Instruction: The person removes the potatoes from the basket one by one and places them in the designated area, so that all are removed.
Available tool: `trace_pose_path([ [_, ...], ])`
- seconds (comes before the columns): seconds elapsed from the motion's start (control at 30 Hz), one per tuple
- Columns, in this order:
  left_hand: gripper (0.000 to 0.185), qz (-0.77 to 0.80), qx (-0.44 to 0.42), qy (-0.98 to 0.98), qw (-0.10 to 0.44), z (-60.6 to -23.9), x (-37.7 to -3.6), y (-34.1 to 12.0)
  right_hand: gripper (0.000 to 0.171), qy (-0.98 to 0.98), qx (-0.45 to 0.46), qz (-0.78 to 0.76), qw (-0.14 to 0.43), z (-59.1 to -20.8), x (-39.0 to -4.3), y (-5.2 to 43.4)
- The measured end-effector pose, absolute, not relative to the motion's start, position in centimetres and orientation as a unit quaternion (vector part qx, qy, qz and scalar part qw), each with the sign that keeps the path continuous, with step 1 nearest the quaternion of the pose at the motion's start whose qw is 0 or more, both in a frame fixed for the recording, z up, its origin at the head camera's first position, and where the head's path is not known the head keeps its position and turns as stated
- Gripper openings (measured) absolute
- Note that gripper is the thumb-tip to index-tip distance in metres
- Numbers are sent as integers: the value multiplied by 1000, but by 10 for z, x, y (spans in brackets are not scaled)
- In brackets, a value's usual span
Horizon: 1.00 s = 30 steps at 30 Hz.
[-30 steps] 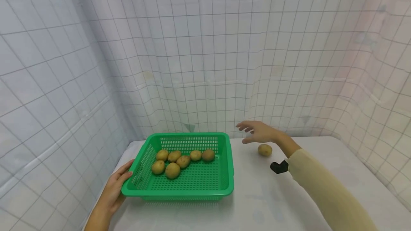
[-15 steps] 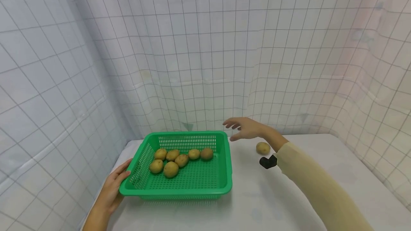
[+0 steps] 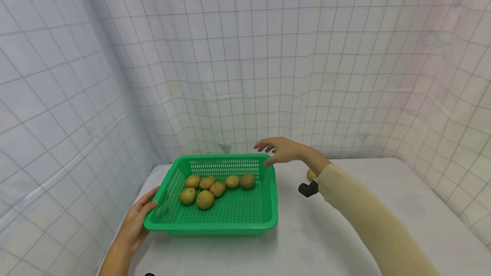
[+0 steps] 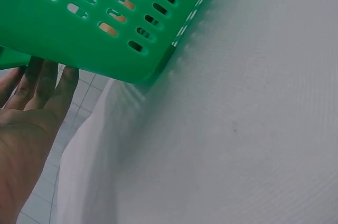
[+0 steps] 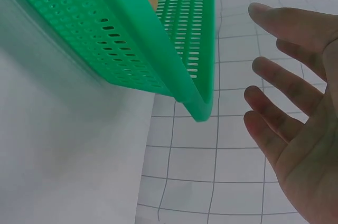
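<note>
Green plastic basket (image 3: 211, 226) with slotted walls sits upright on the white-covered worktop (image 3: 299, 237), left of the middle of the head view. Seven potatoes (image 3: 218, 189) lie inside, gathered toward its left and far parts: five in an uneven row along the back, the rightmost of them browner than the others, and two nearer the front at left. Much of the basket's front and right floor shows its mesh. The left hand (image 3: 133, 221) holds the basket by its left rim, thumb and fingers at the edge; in the left wrist view the fingertips disappear at the underside of that rim. The right hand (image 3: 284, 150) is held up by the far right corner, with its thumb and fingers apart and gently bent; the right wrist view shows a gap between this hand and the rim. A pale yellow sleeve (image 3: 368, 212) covers the right forearm. One more potato (image 3: 311, 175) rests on the worktop to the right of the basket, well apart from it and partly hidden behind the right forearm. A black object (image 3: 308, 189) shows just beside the cuff. White sheeting (image 3: 238, 76) with a dark grid stands behind the worktop and at both sides.
</note>
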<state>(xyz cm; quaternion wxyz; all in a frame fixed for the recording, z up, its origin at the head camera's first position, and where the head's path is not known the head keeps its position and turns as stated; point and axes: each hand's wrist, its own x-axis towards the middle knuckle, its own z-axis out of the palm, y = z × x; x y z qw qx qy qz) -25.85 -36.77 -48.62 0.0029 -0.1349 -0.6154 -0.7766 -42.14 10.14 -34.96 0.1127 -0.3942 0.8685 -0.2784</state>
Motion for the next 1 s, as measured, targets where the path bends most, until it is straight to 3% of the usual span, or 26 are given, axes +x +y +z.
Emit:
trace_pose_path([
  [1.0,59,-767,-130,-629,-2,-484,-258,-368,61,854,-429,-250,153,-370,-431,44],
])
